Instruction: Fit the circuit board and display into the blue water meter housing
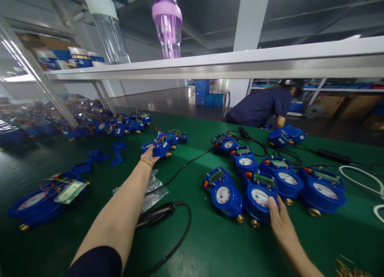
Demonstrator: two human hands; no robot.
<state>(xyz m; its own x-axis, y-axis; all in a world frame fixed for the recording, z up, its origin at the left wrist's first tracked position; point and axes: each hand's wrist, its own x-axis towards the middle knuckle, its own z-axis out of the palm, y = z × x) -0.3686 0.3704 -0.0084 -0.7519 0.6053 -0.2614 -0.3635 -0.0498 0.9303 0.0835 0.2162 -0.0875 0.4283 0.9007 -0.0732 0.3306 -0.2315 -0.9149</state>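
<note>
My left hand (149, 155) reaches far out over the table, its fingers closed on the near edge of a blue water meter (162, 149) with loose wires on top. Another wired meter sits right behind that one. On the right, my right hand (279, 215) grips the side of a blue water meter (260, 197) with a white dial, a small display and a brass fitting; its thumb lies at the rim, and some fingers are hidden. Close beside it stand a second dial meter (224, 197) and several more, including one at the far right (324, 191).
A wired meter (45, 199) lies at left, near blue plastic pieces (117, 153). A black corded tool (156, 215) and clear plastic bag (156, 189) lie mid-table. Brass screws (348, 269) sit at lower right. A shelf (210, 67) crosses above; a person (261, 107) bends beyond the table.
</note>
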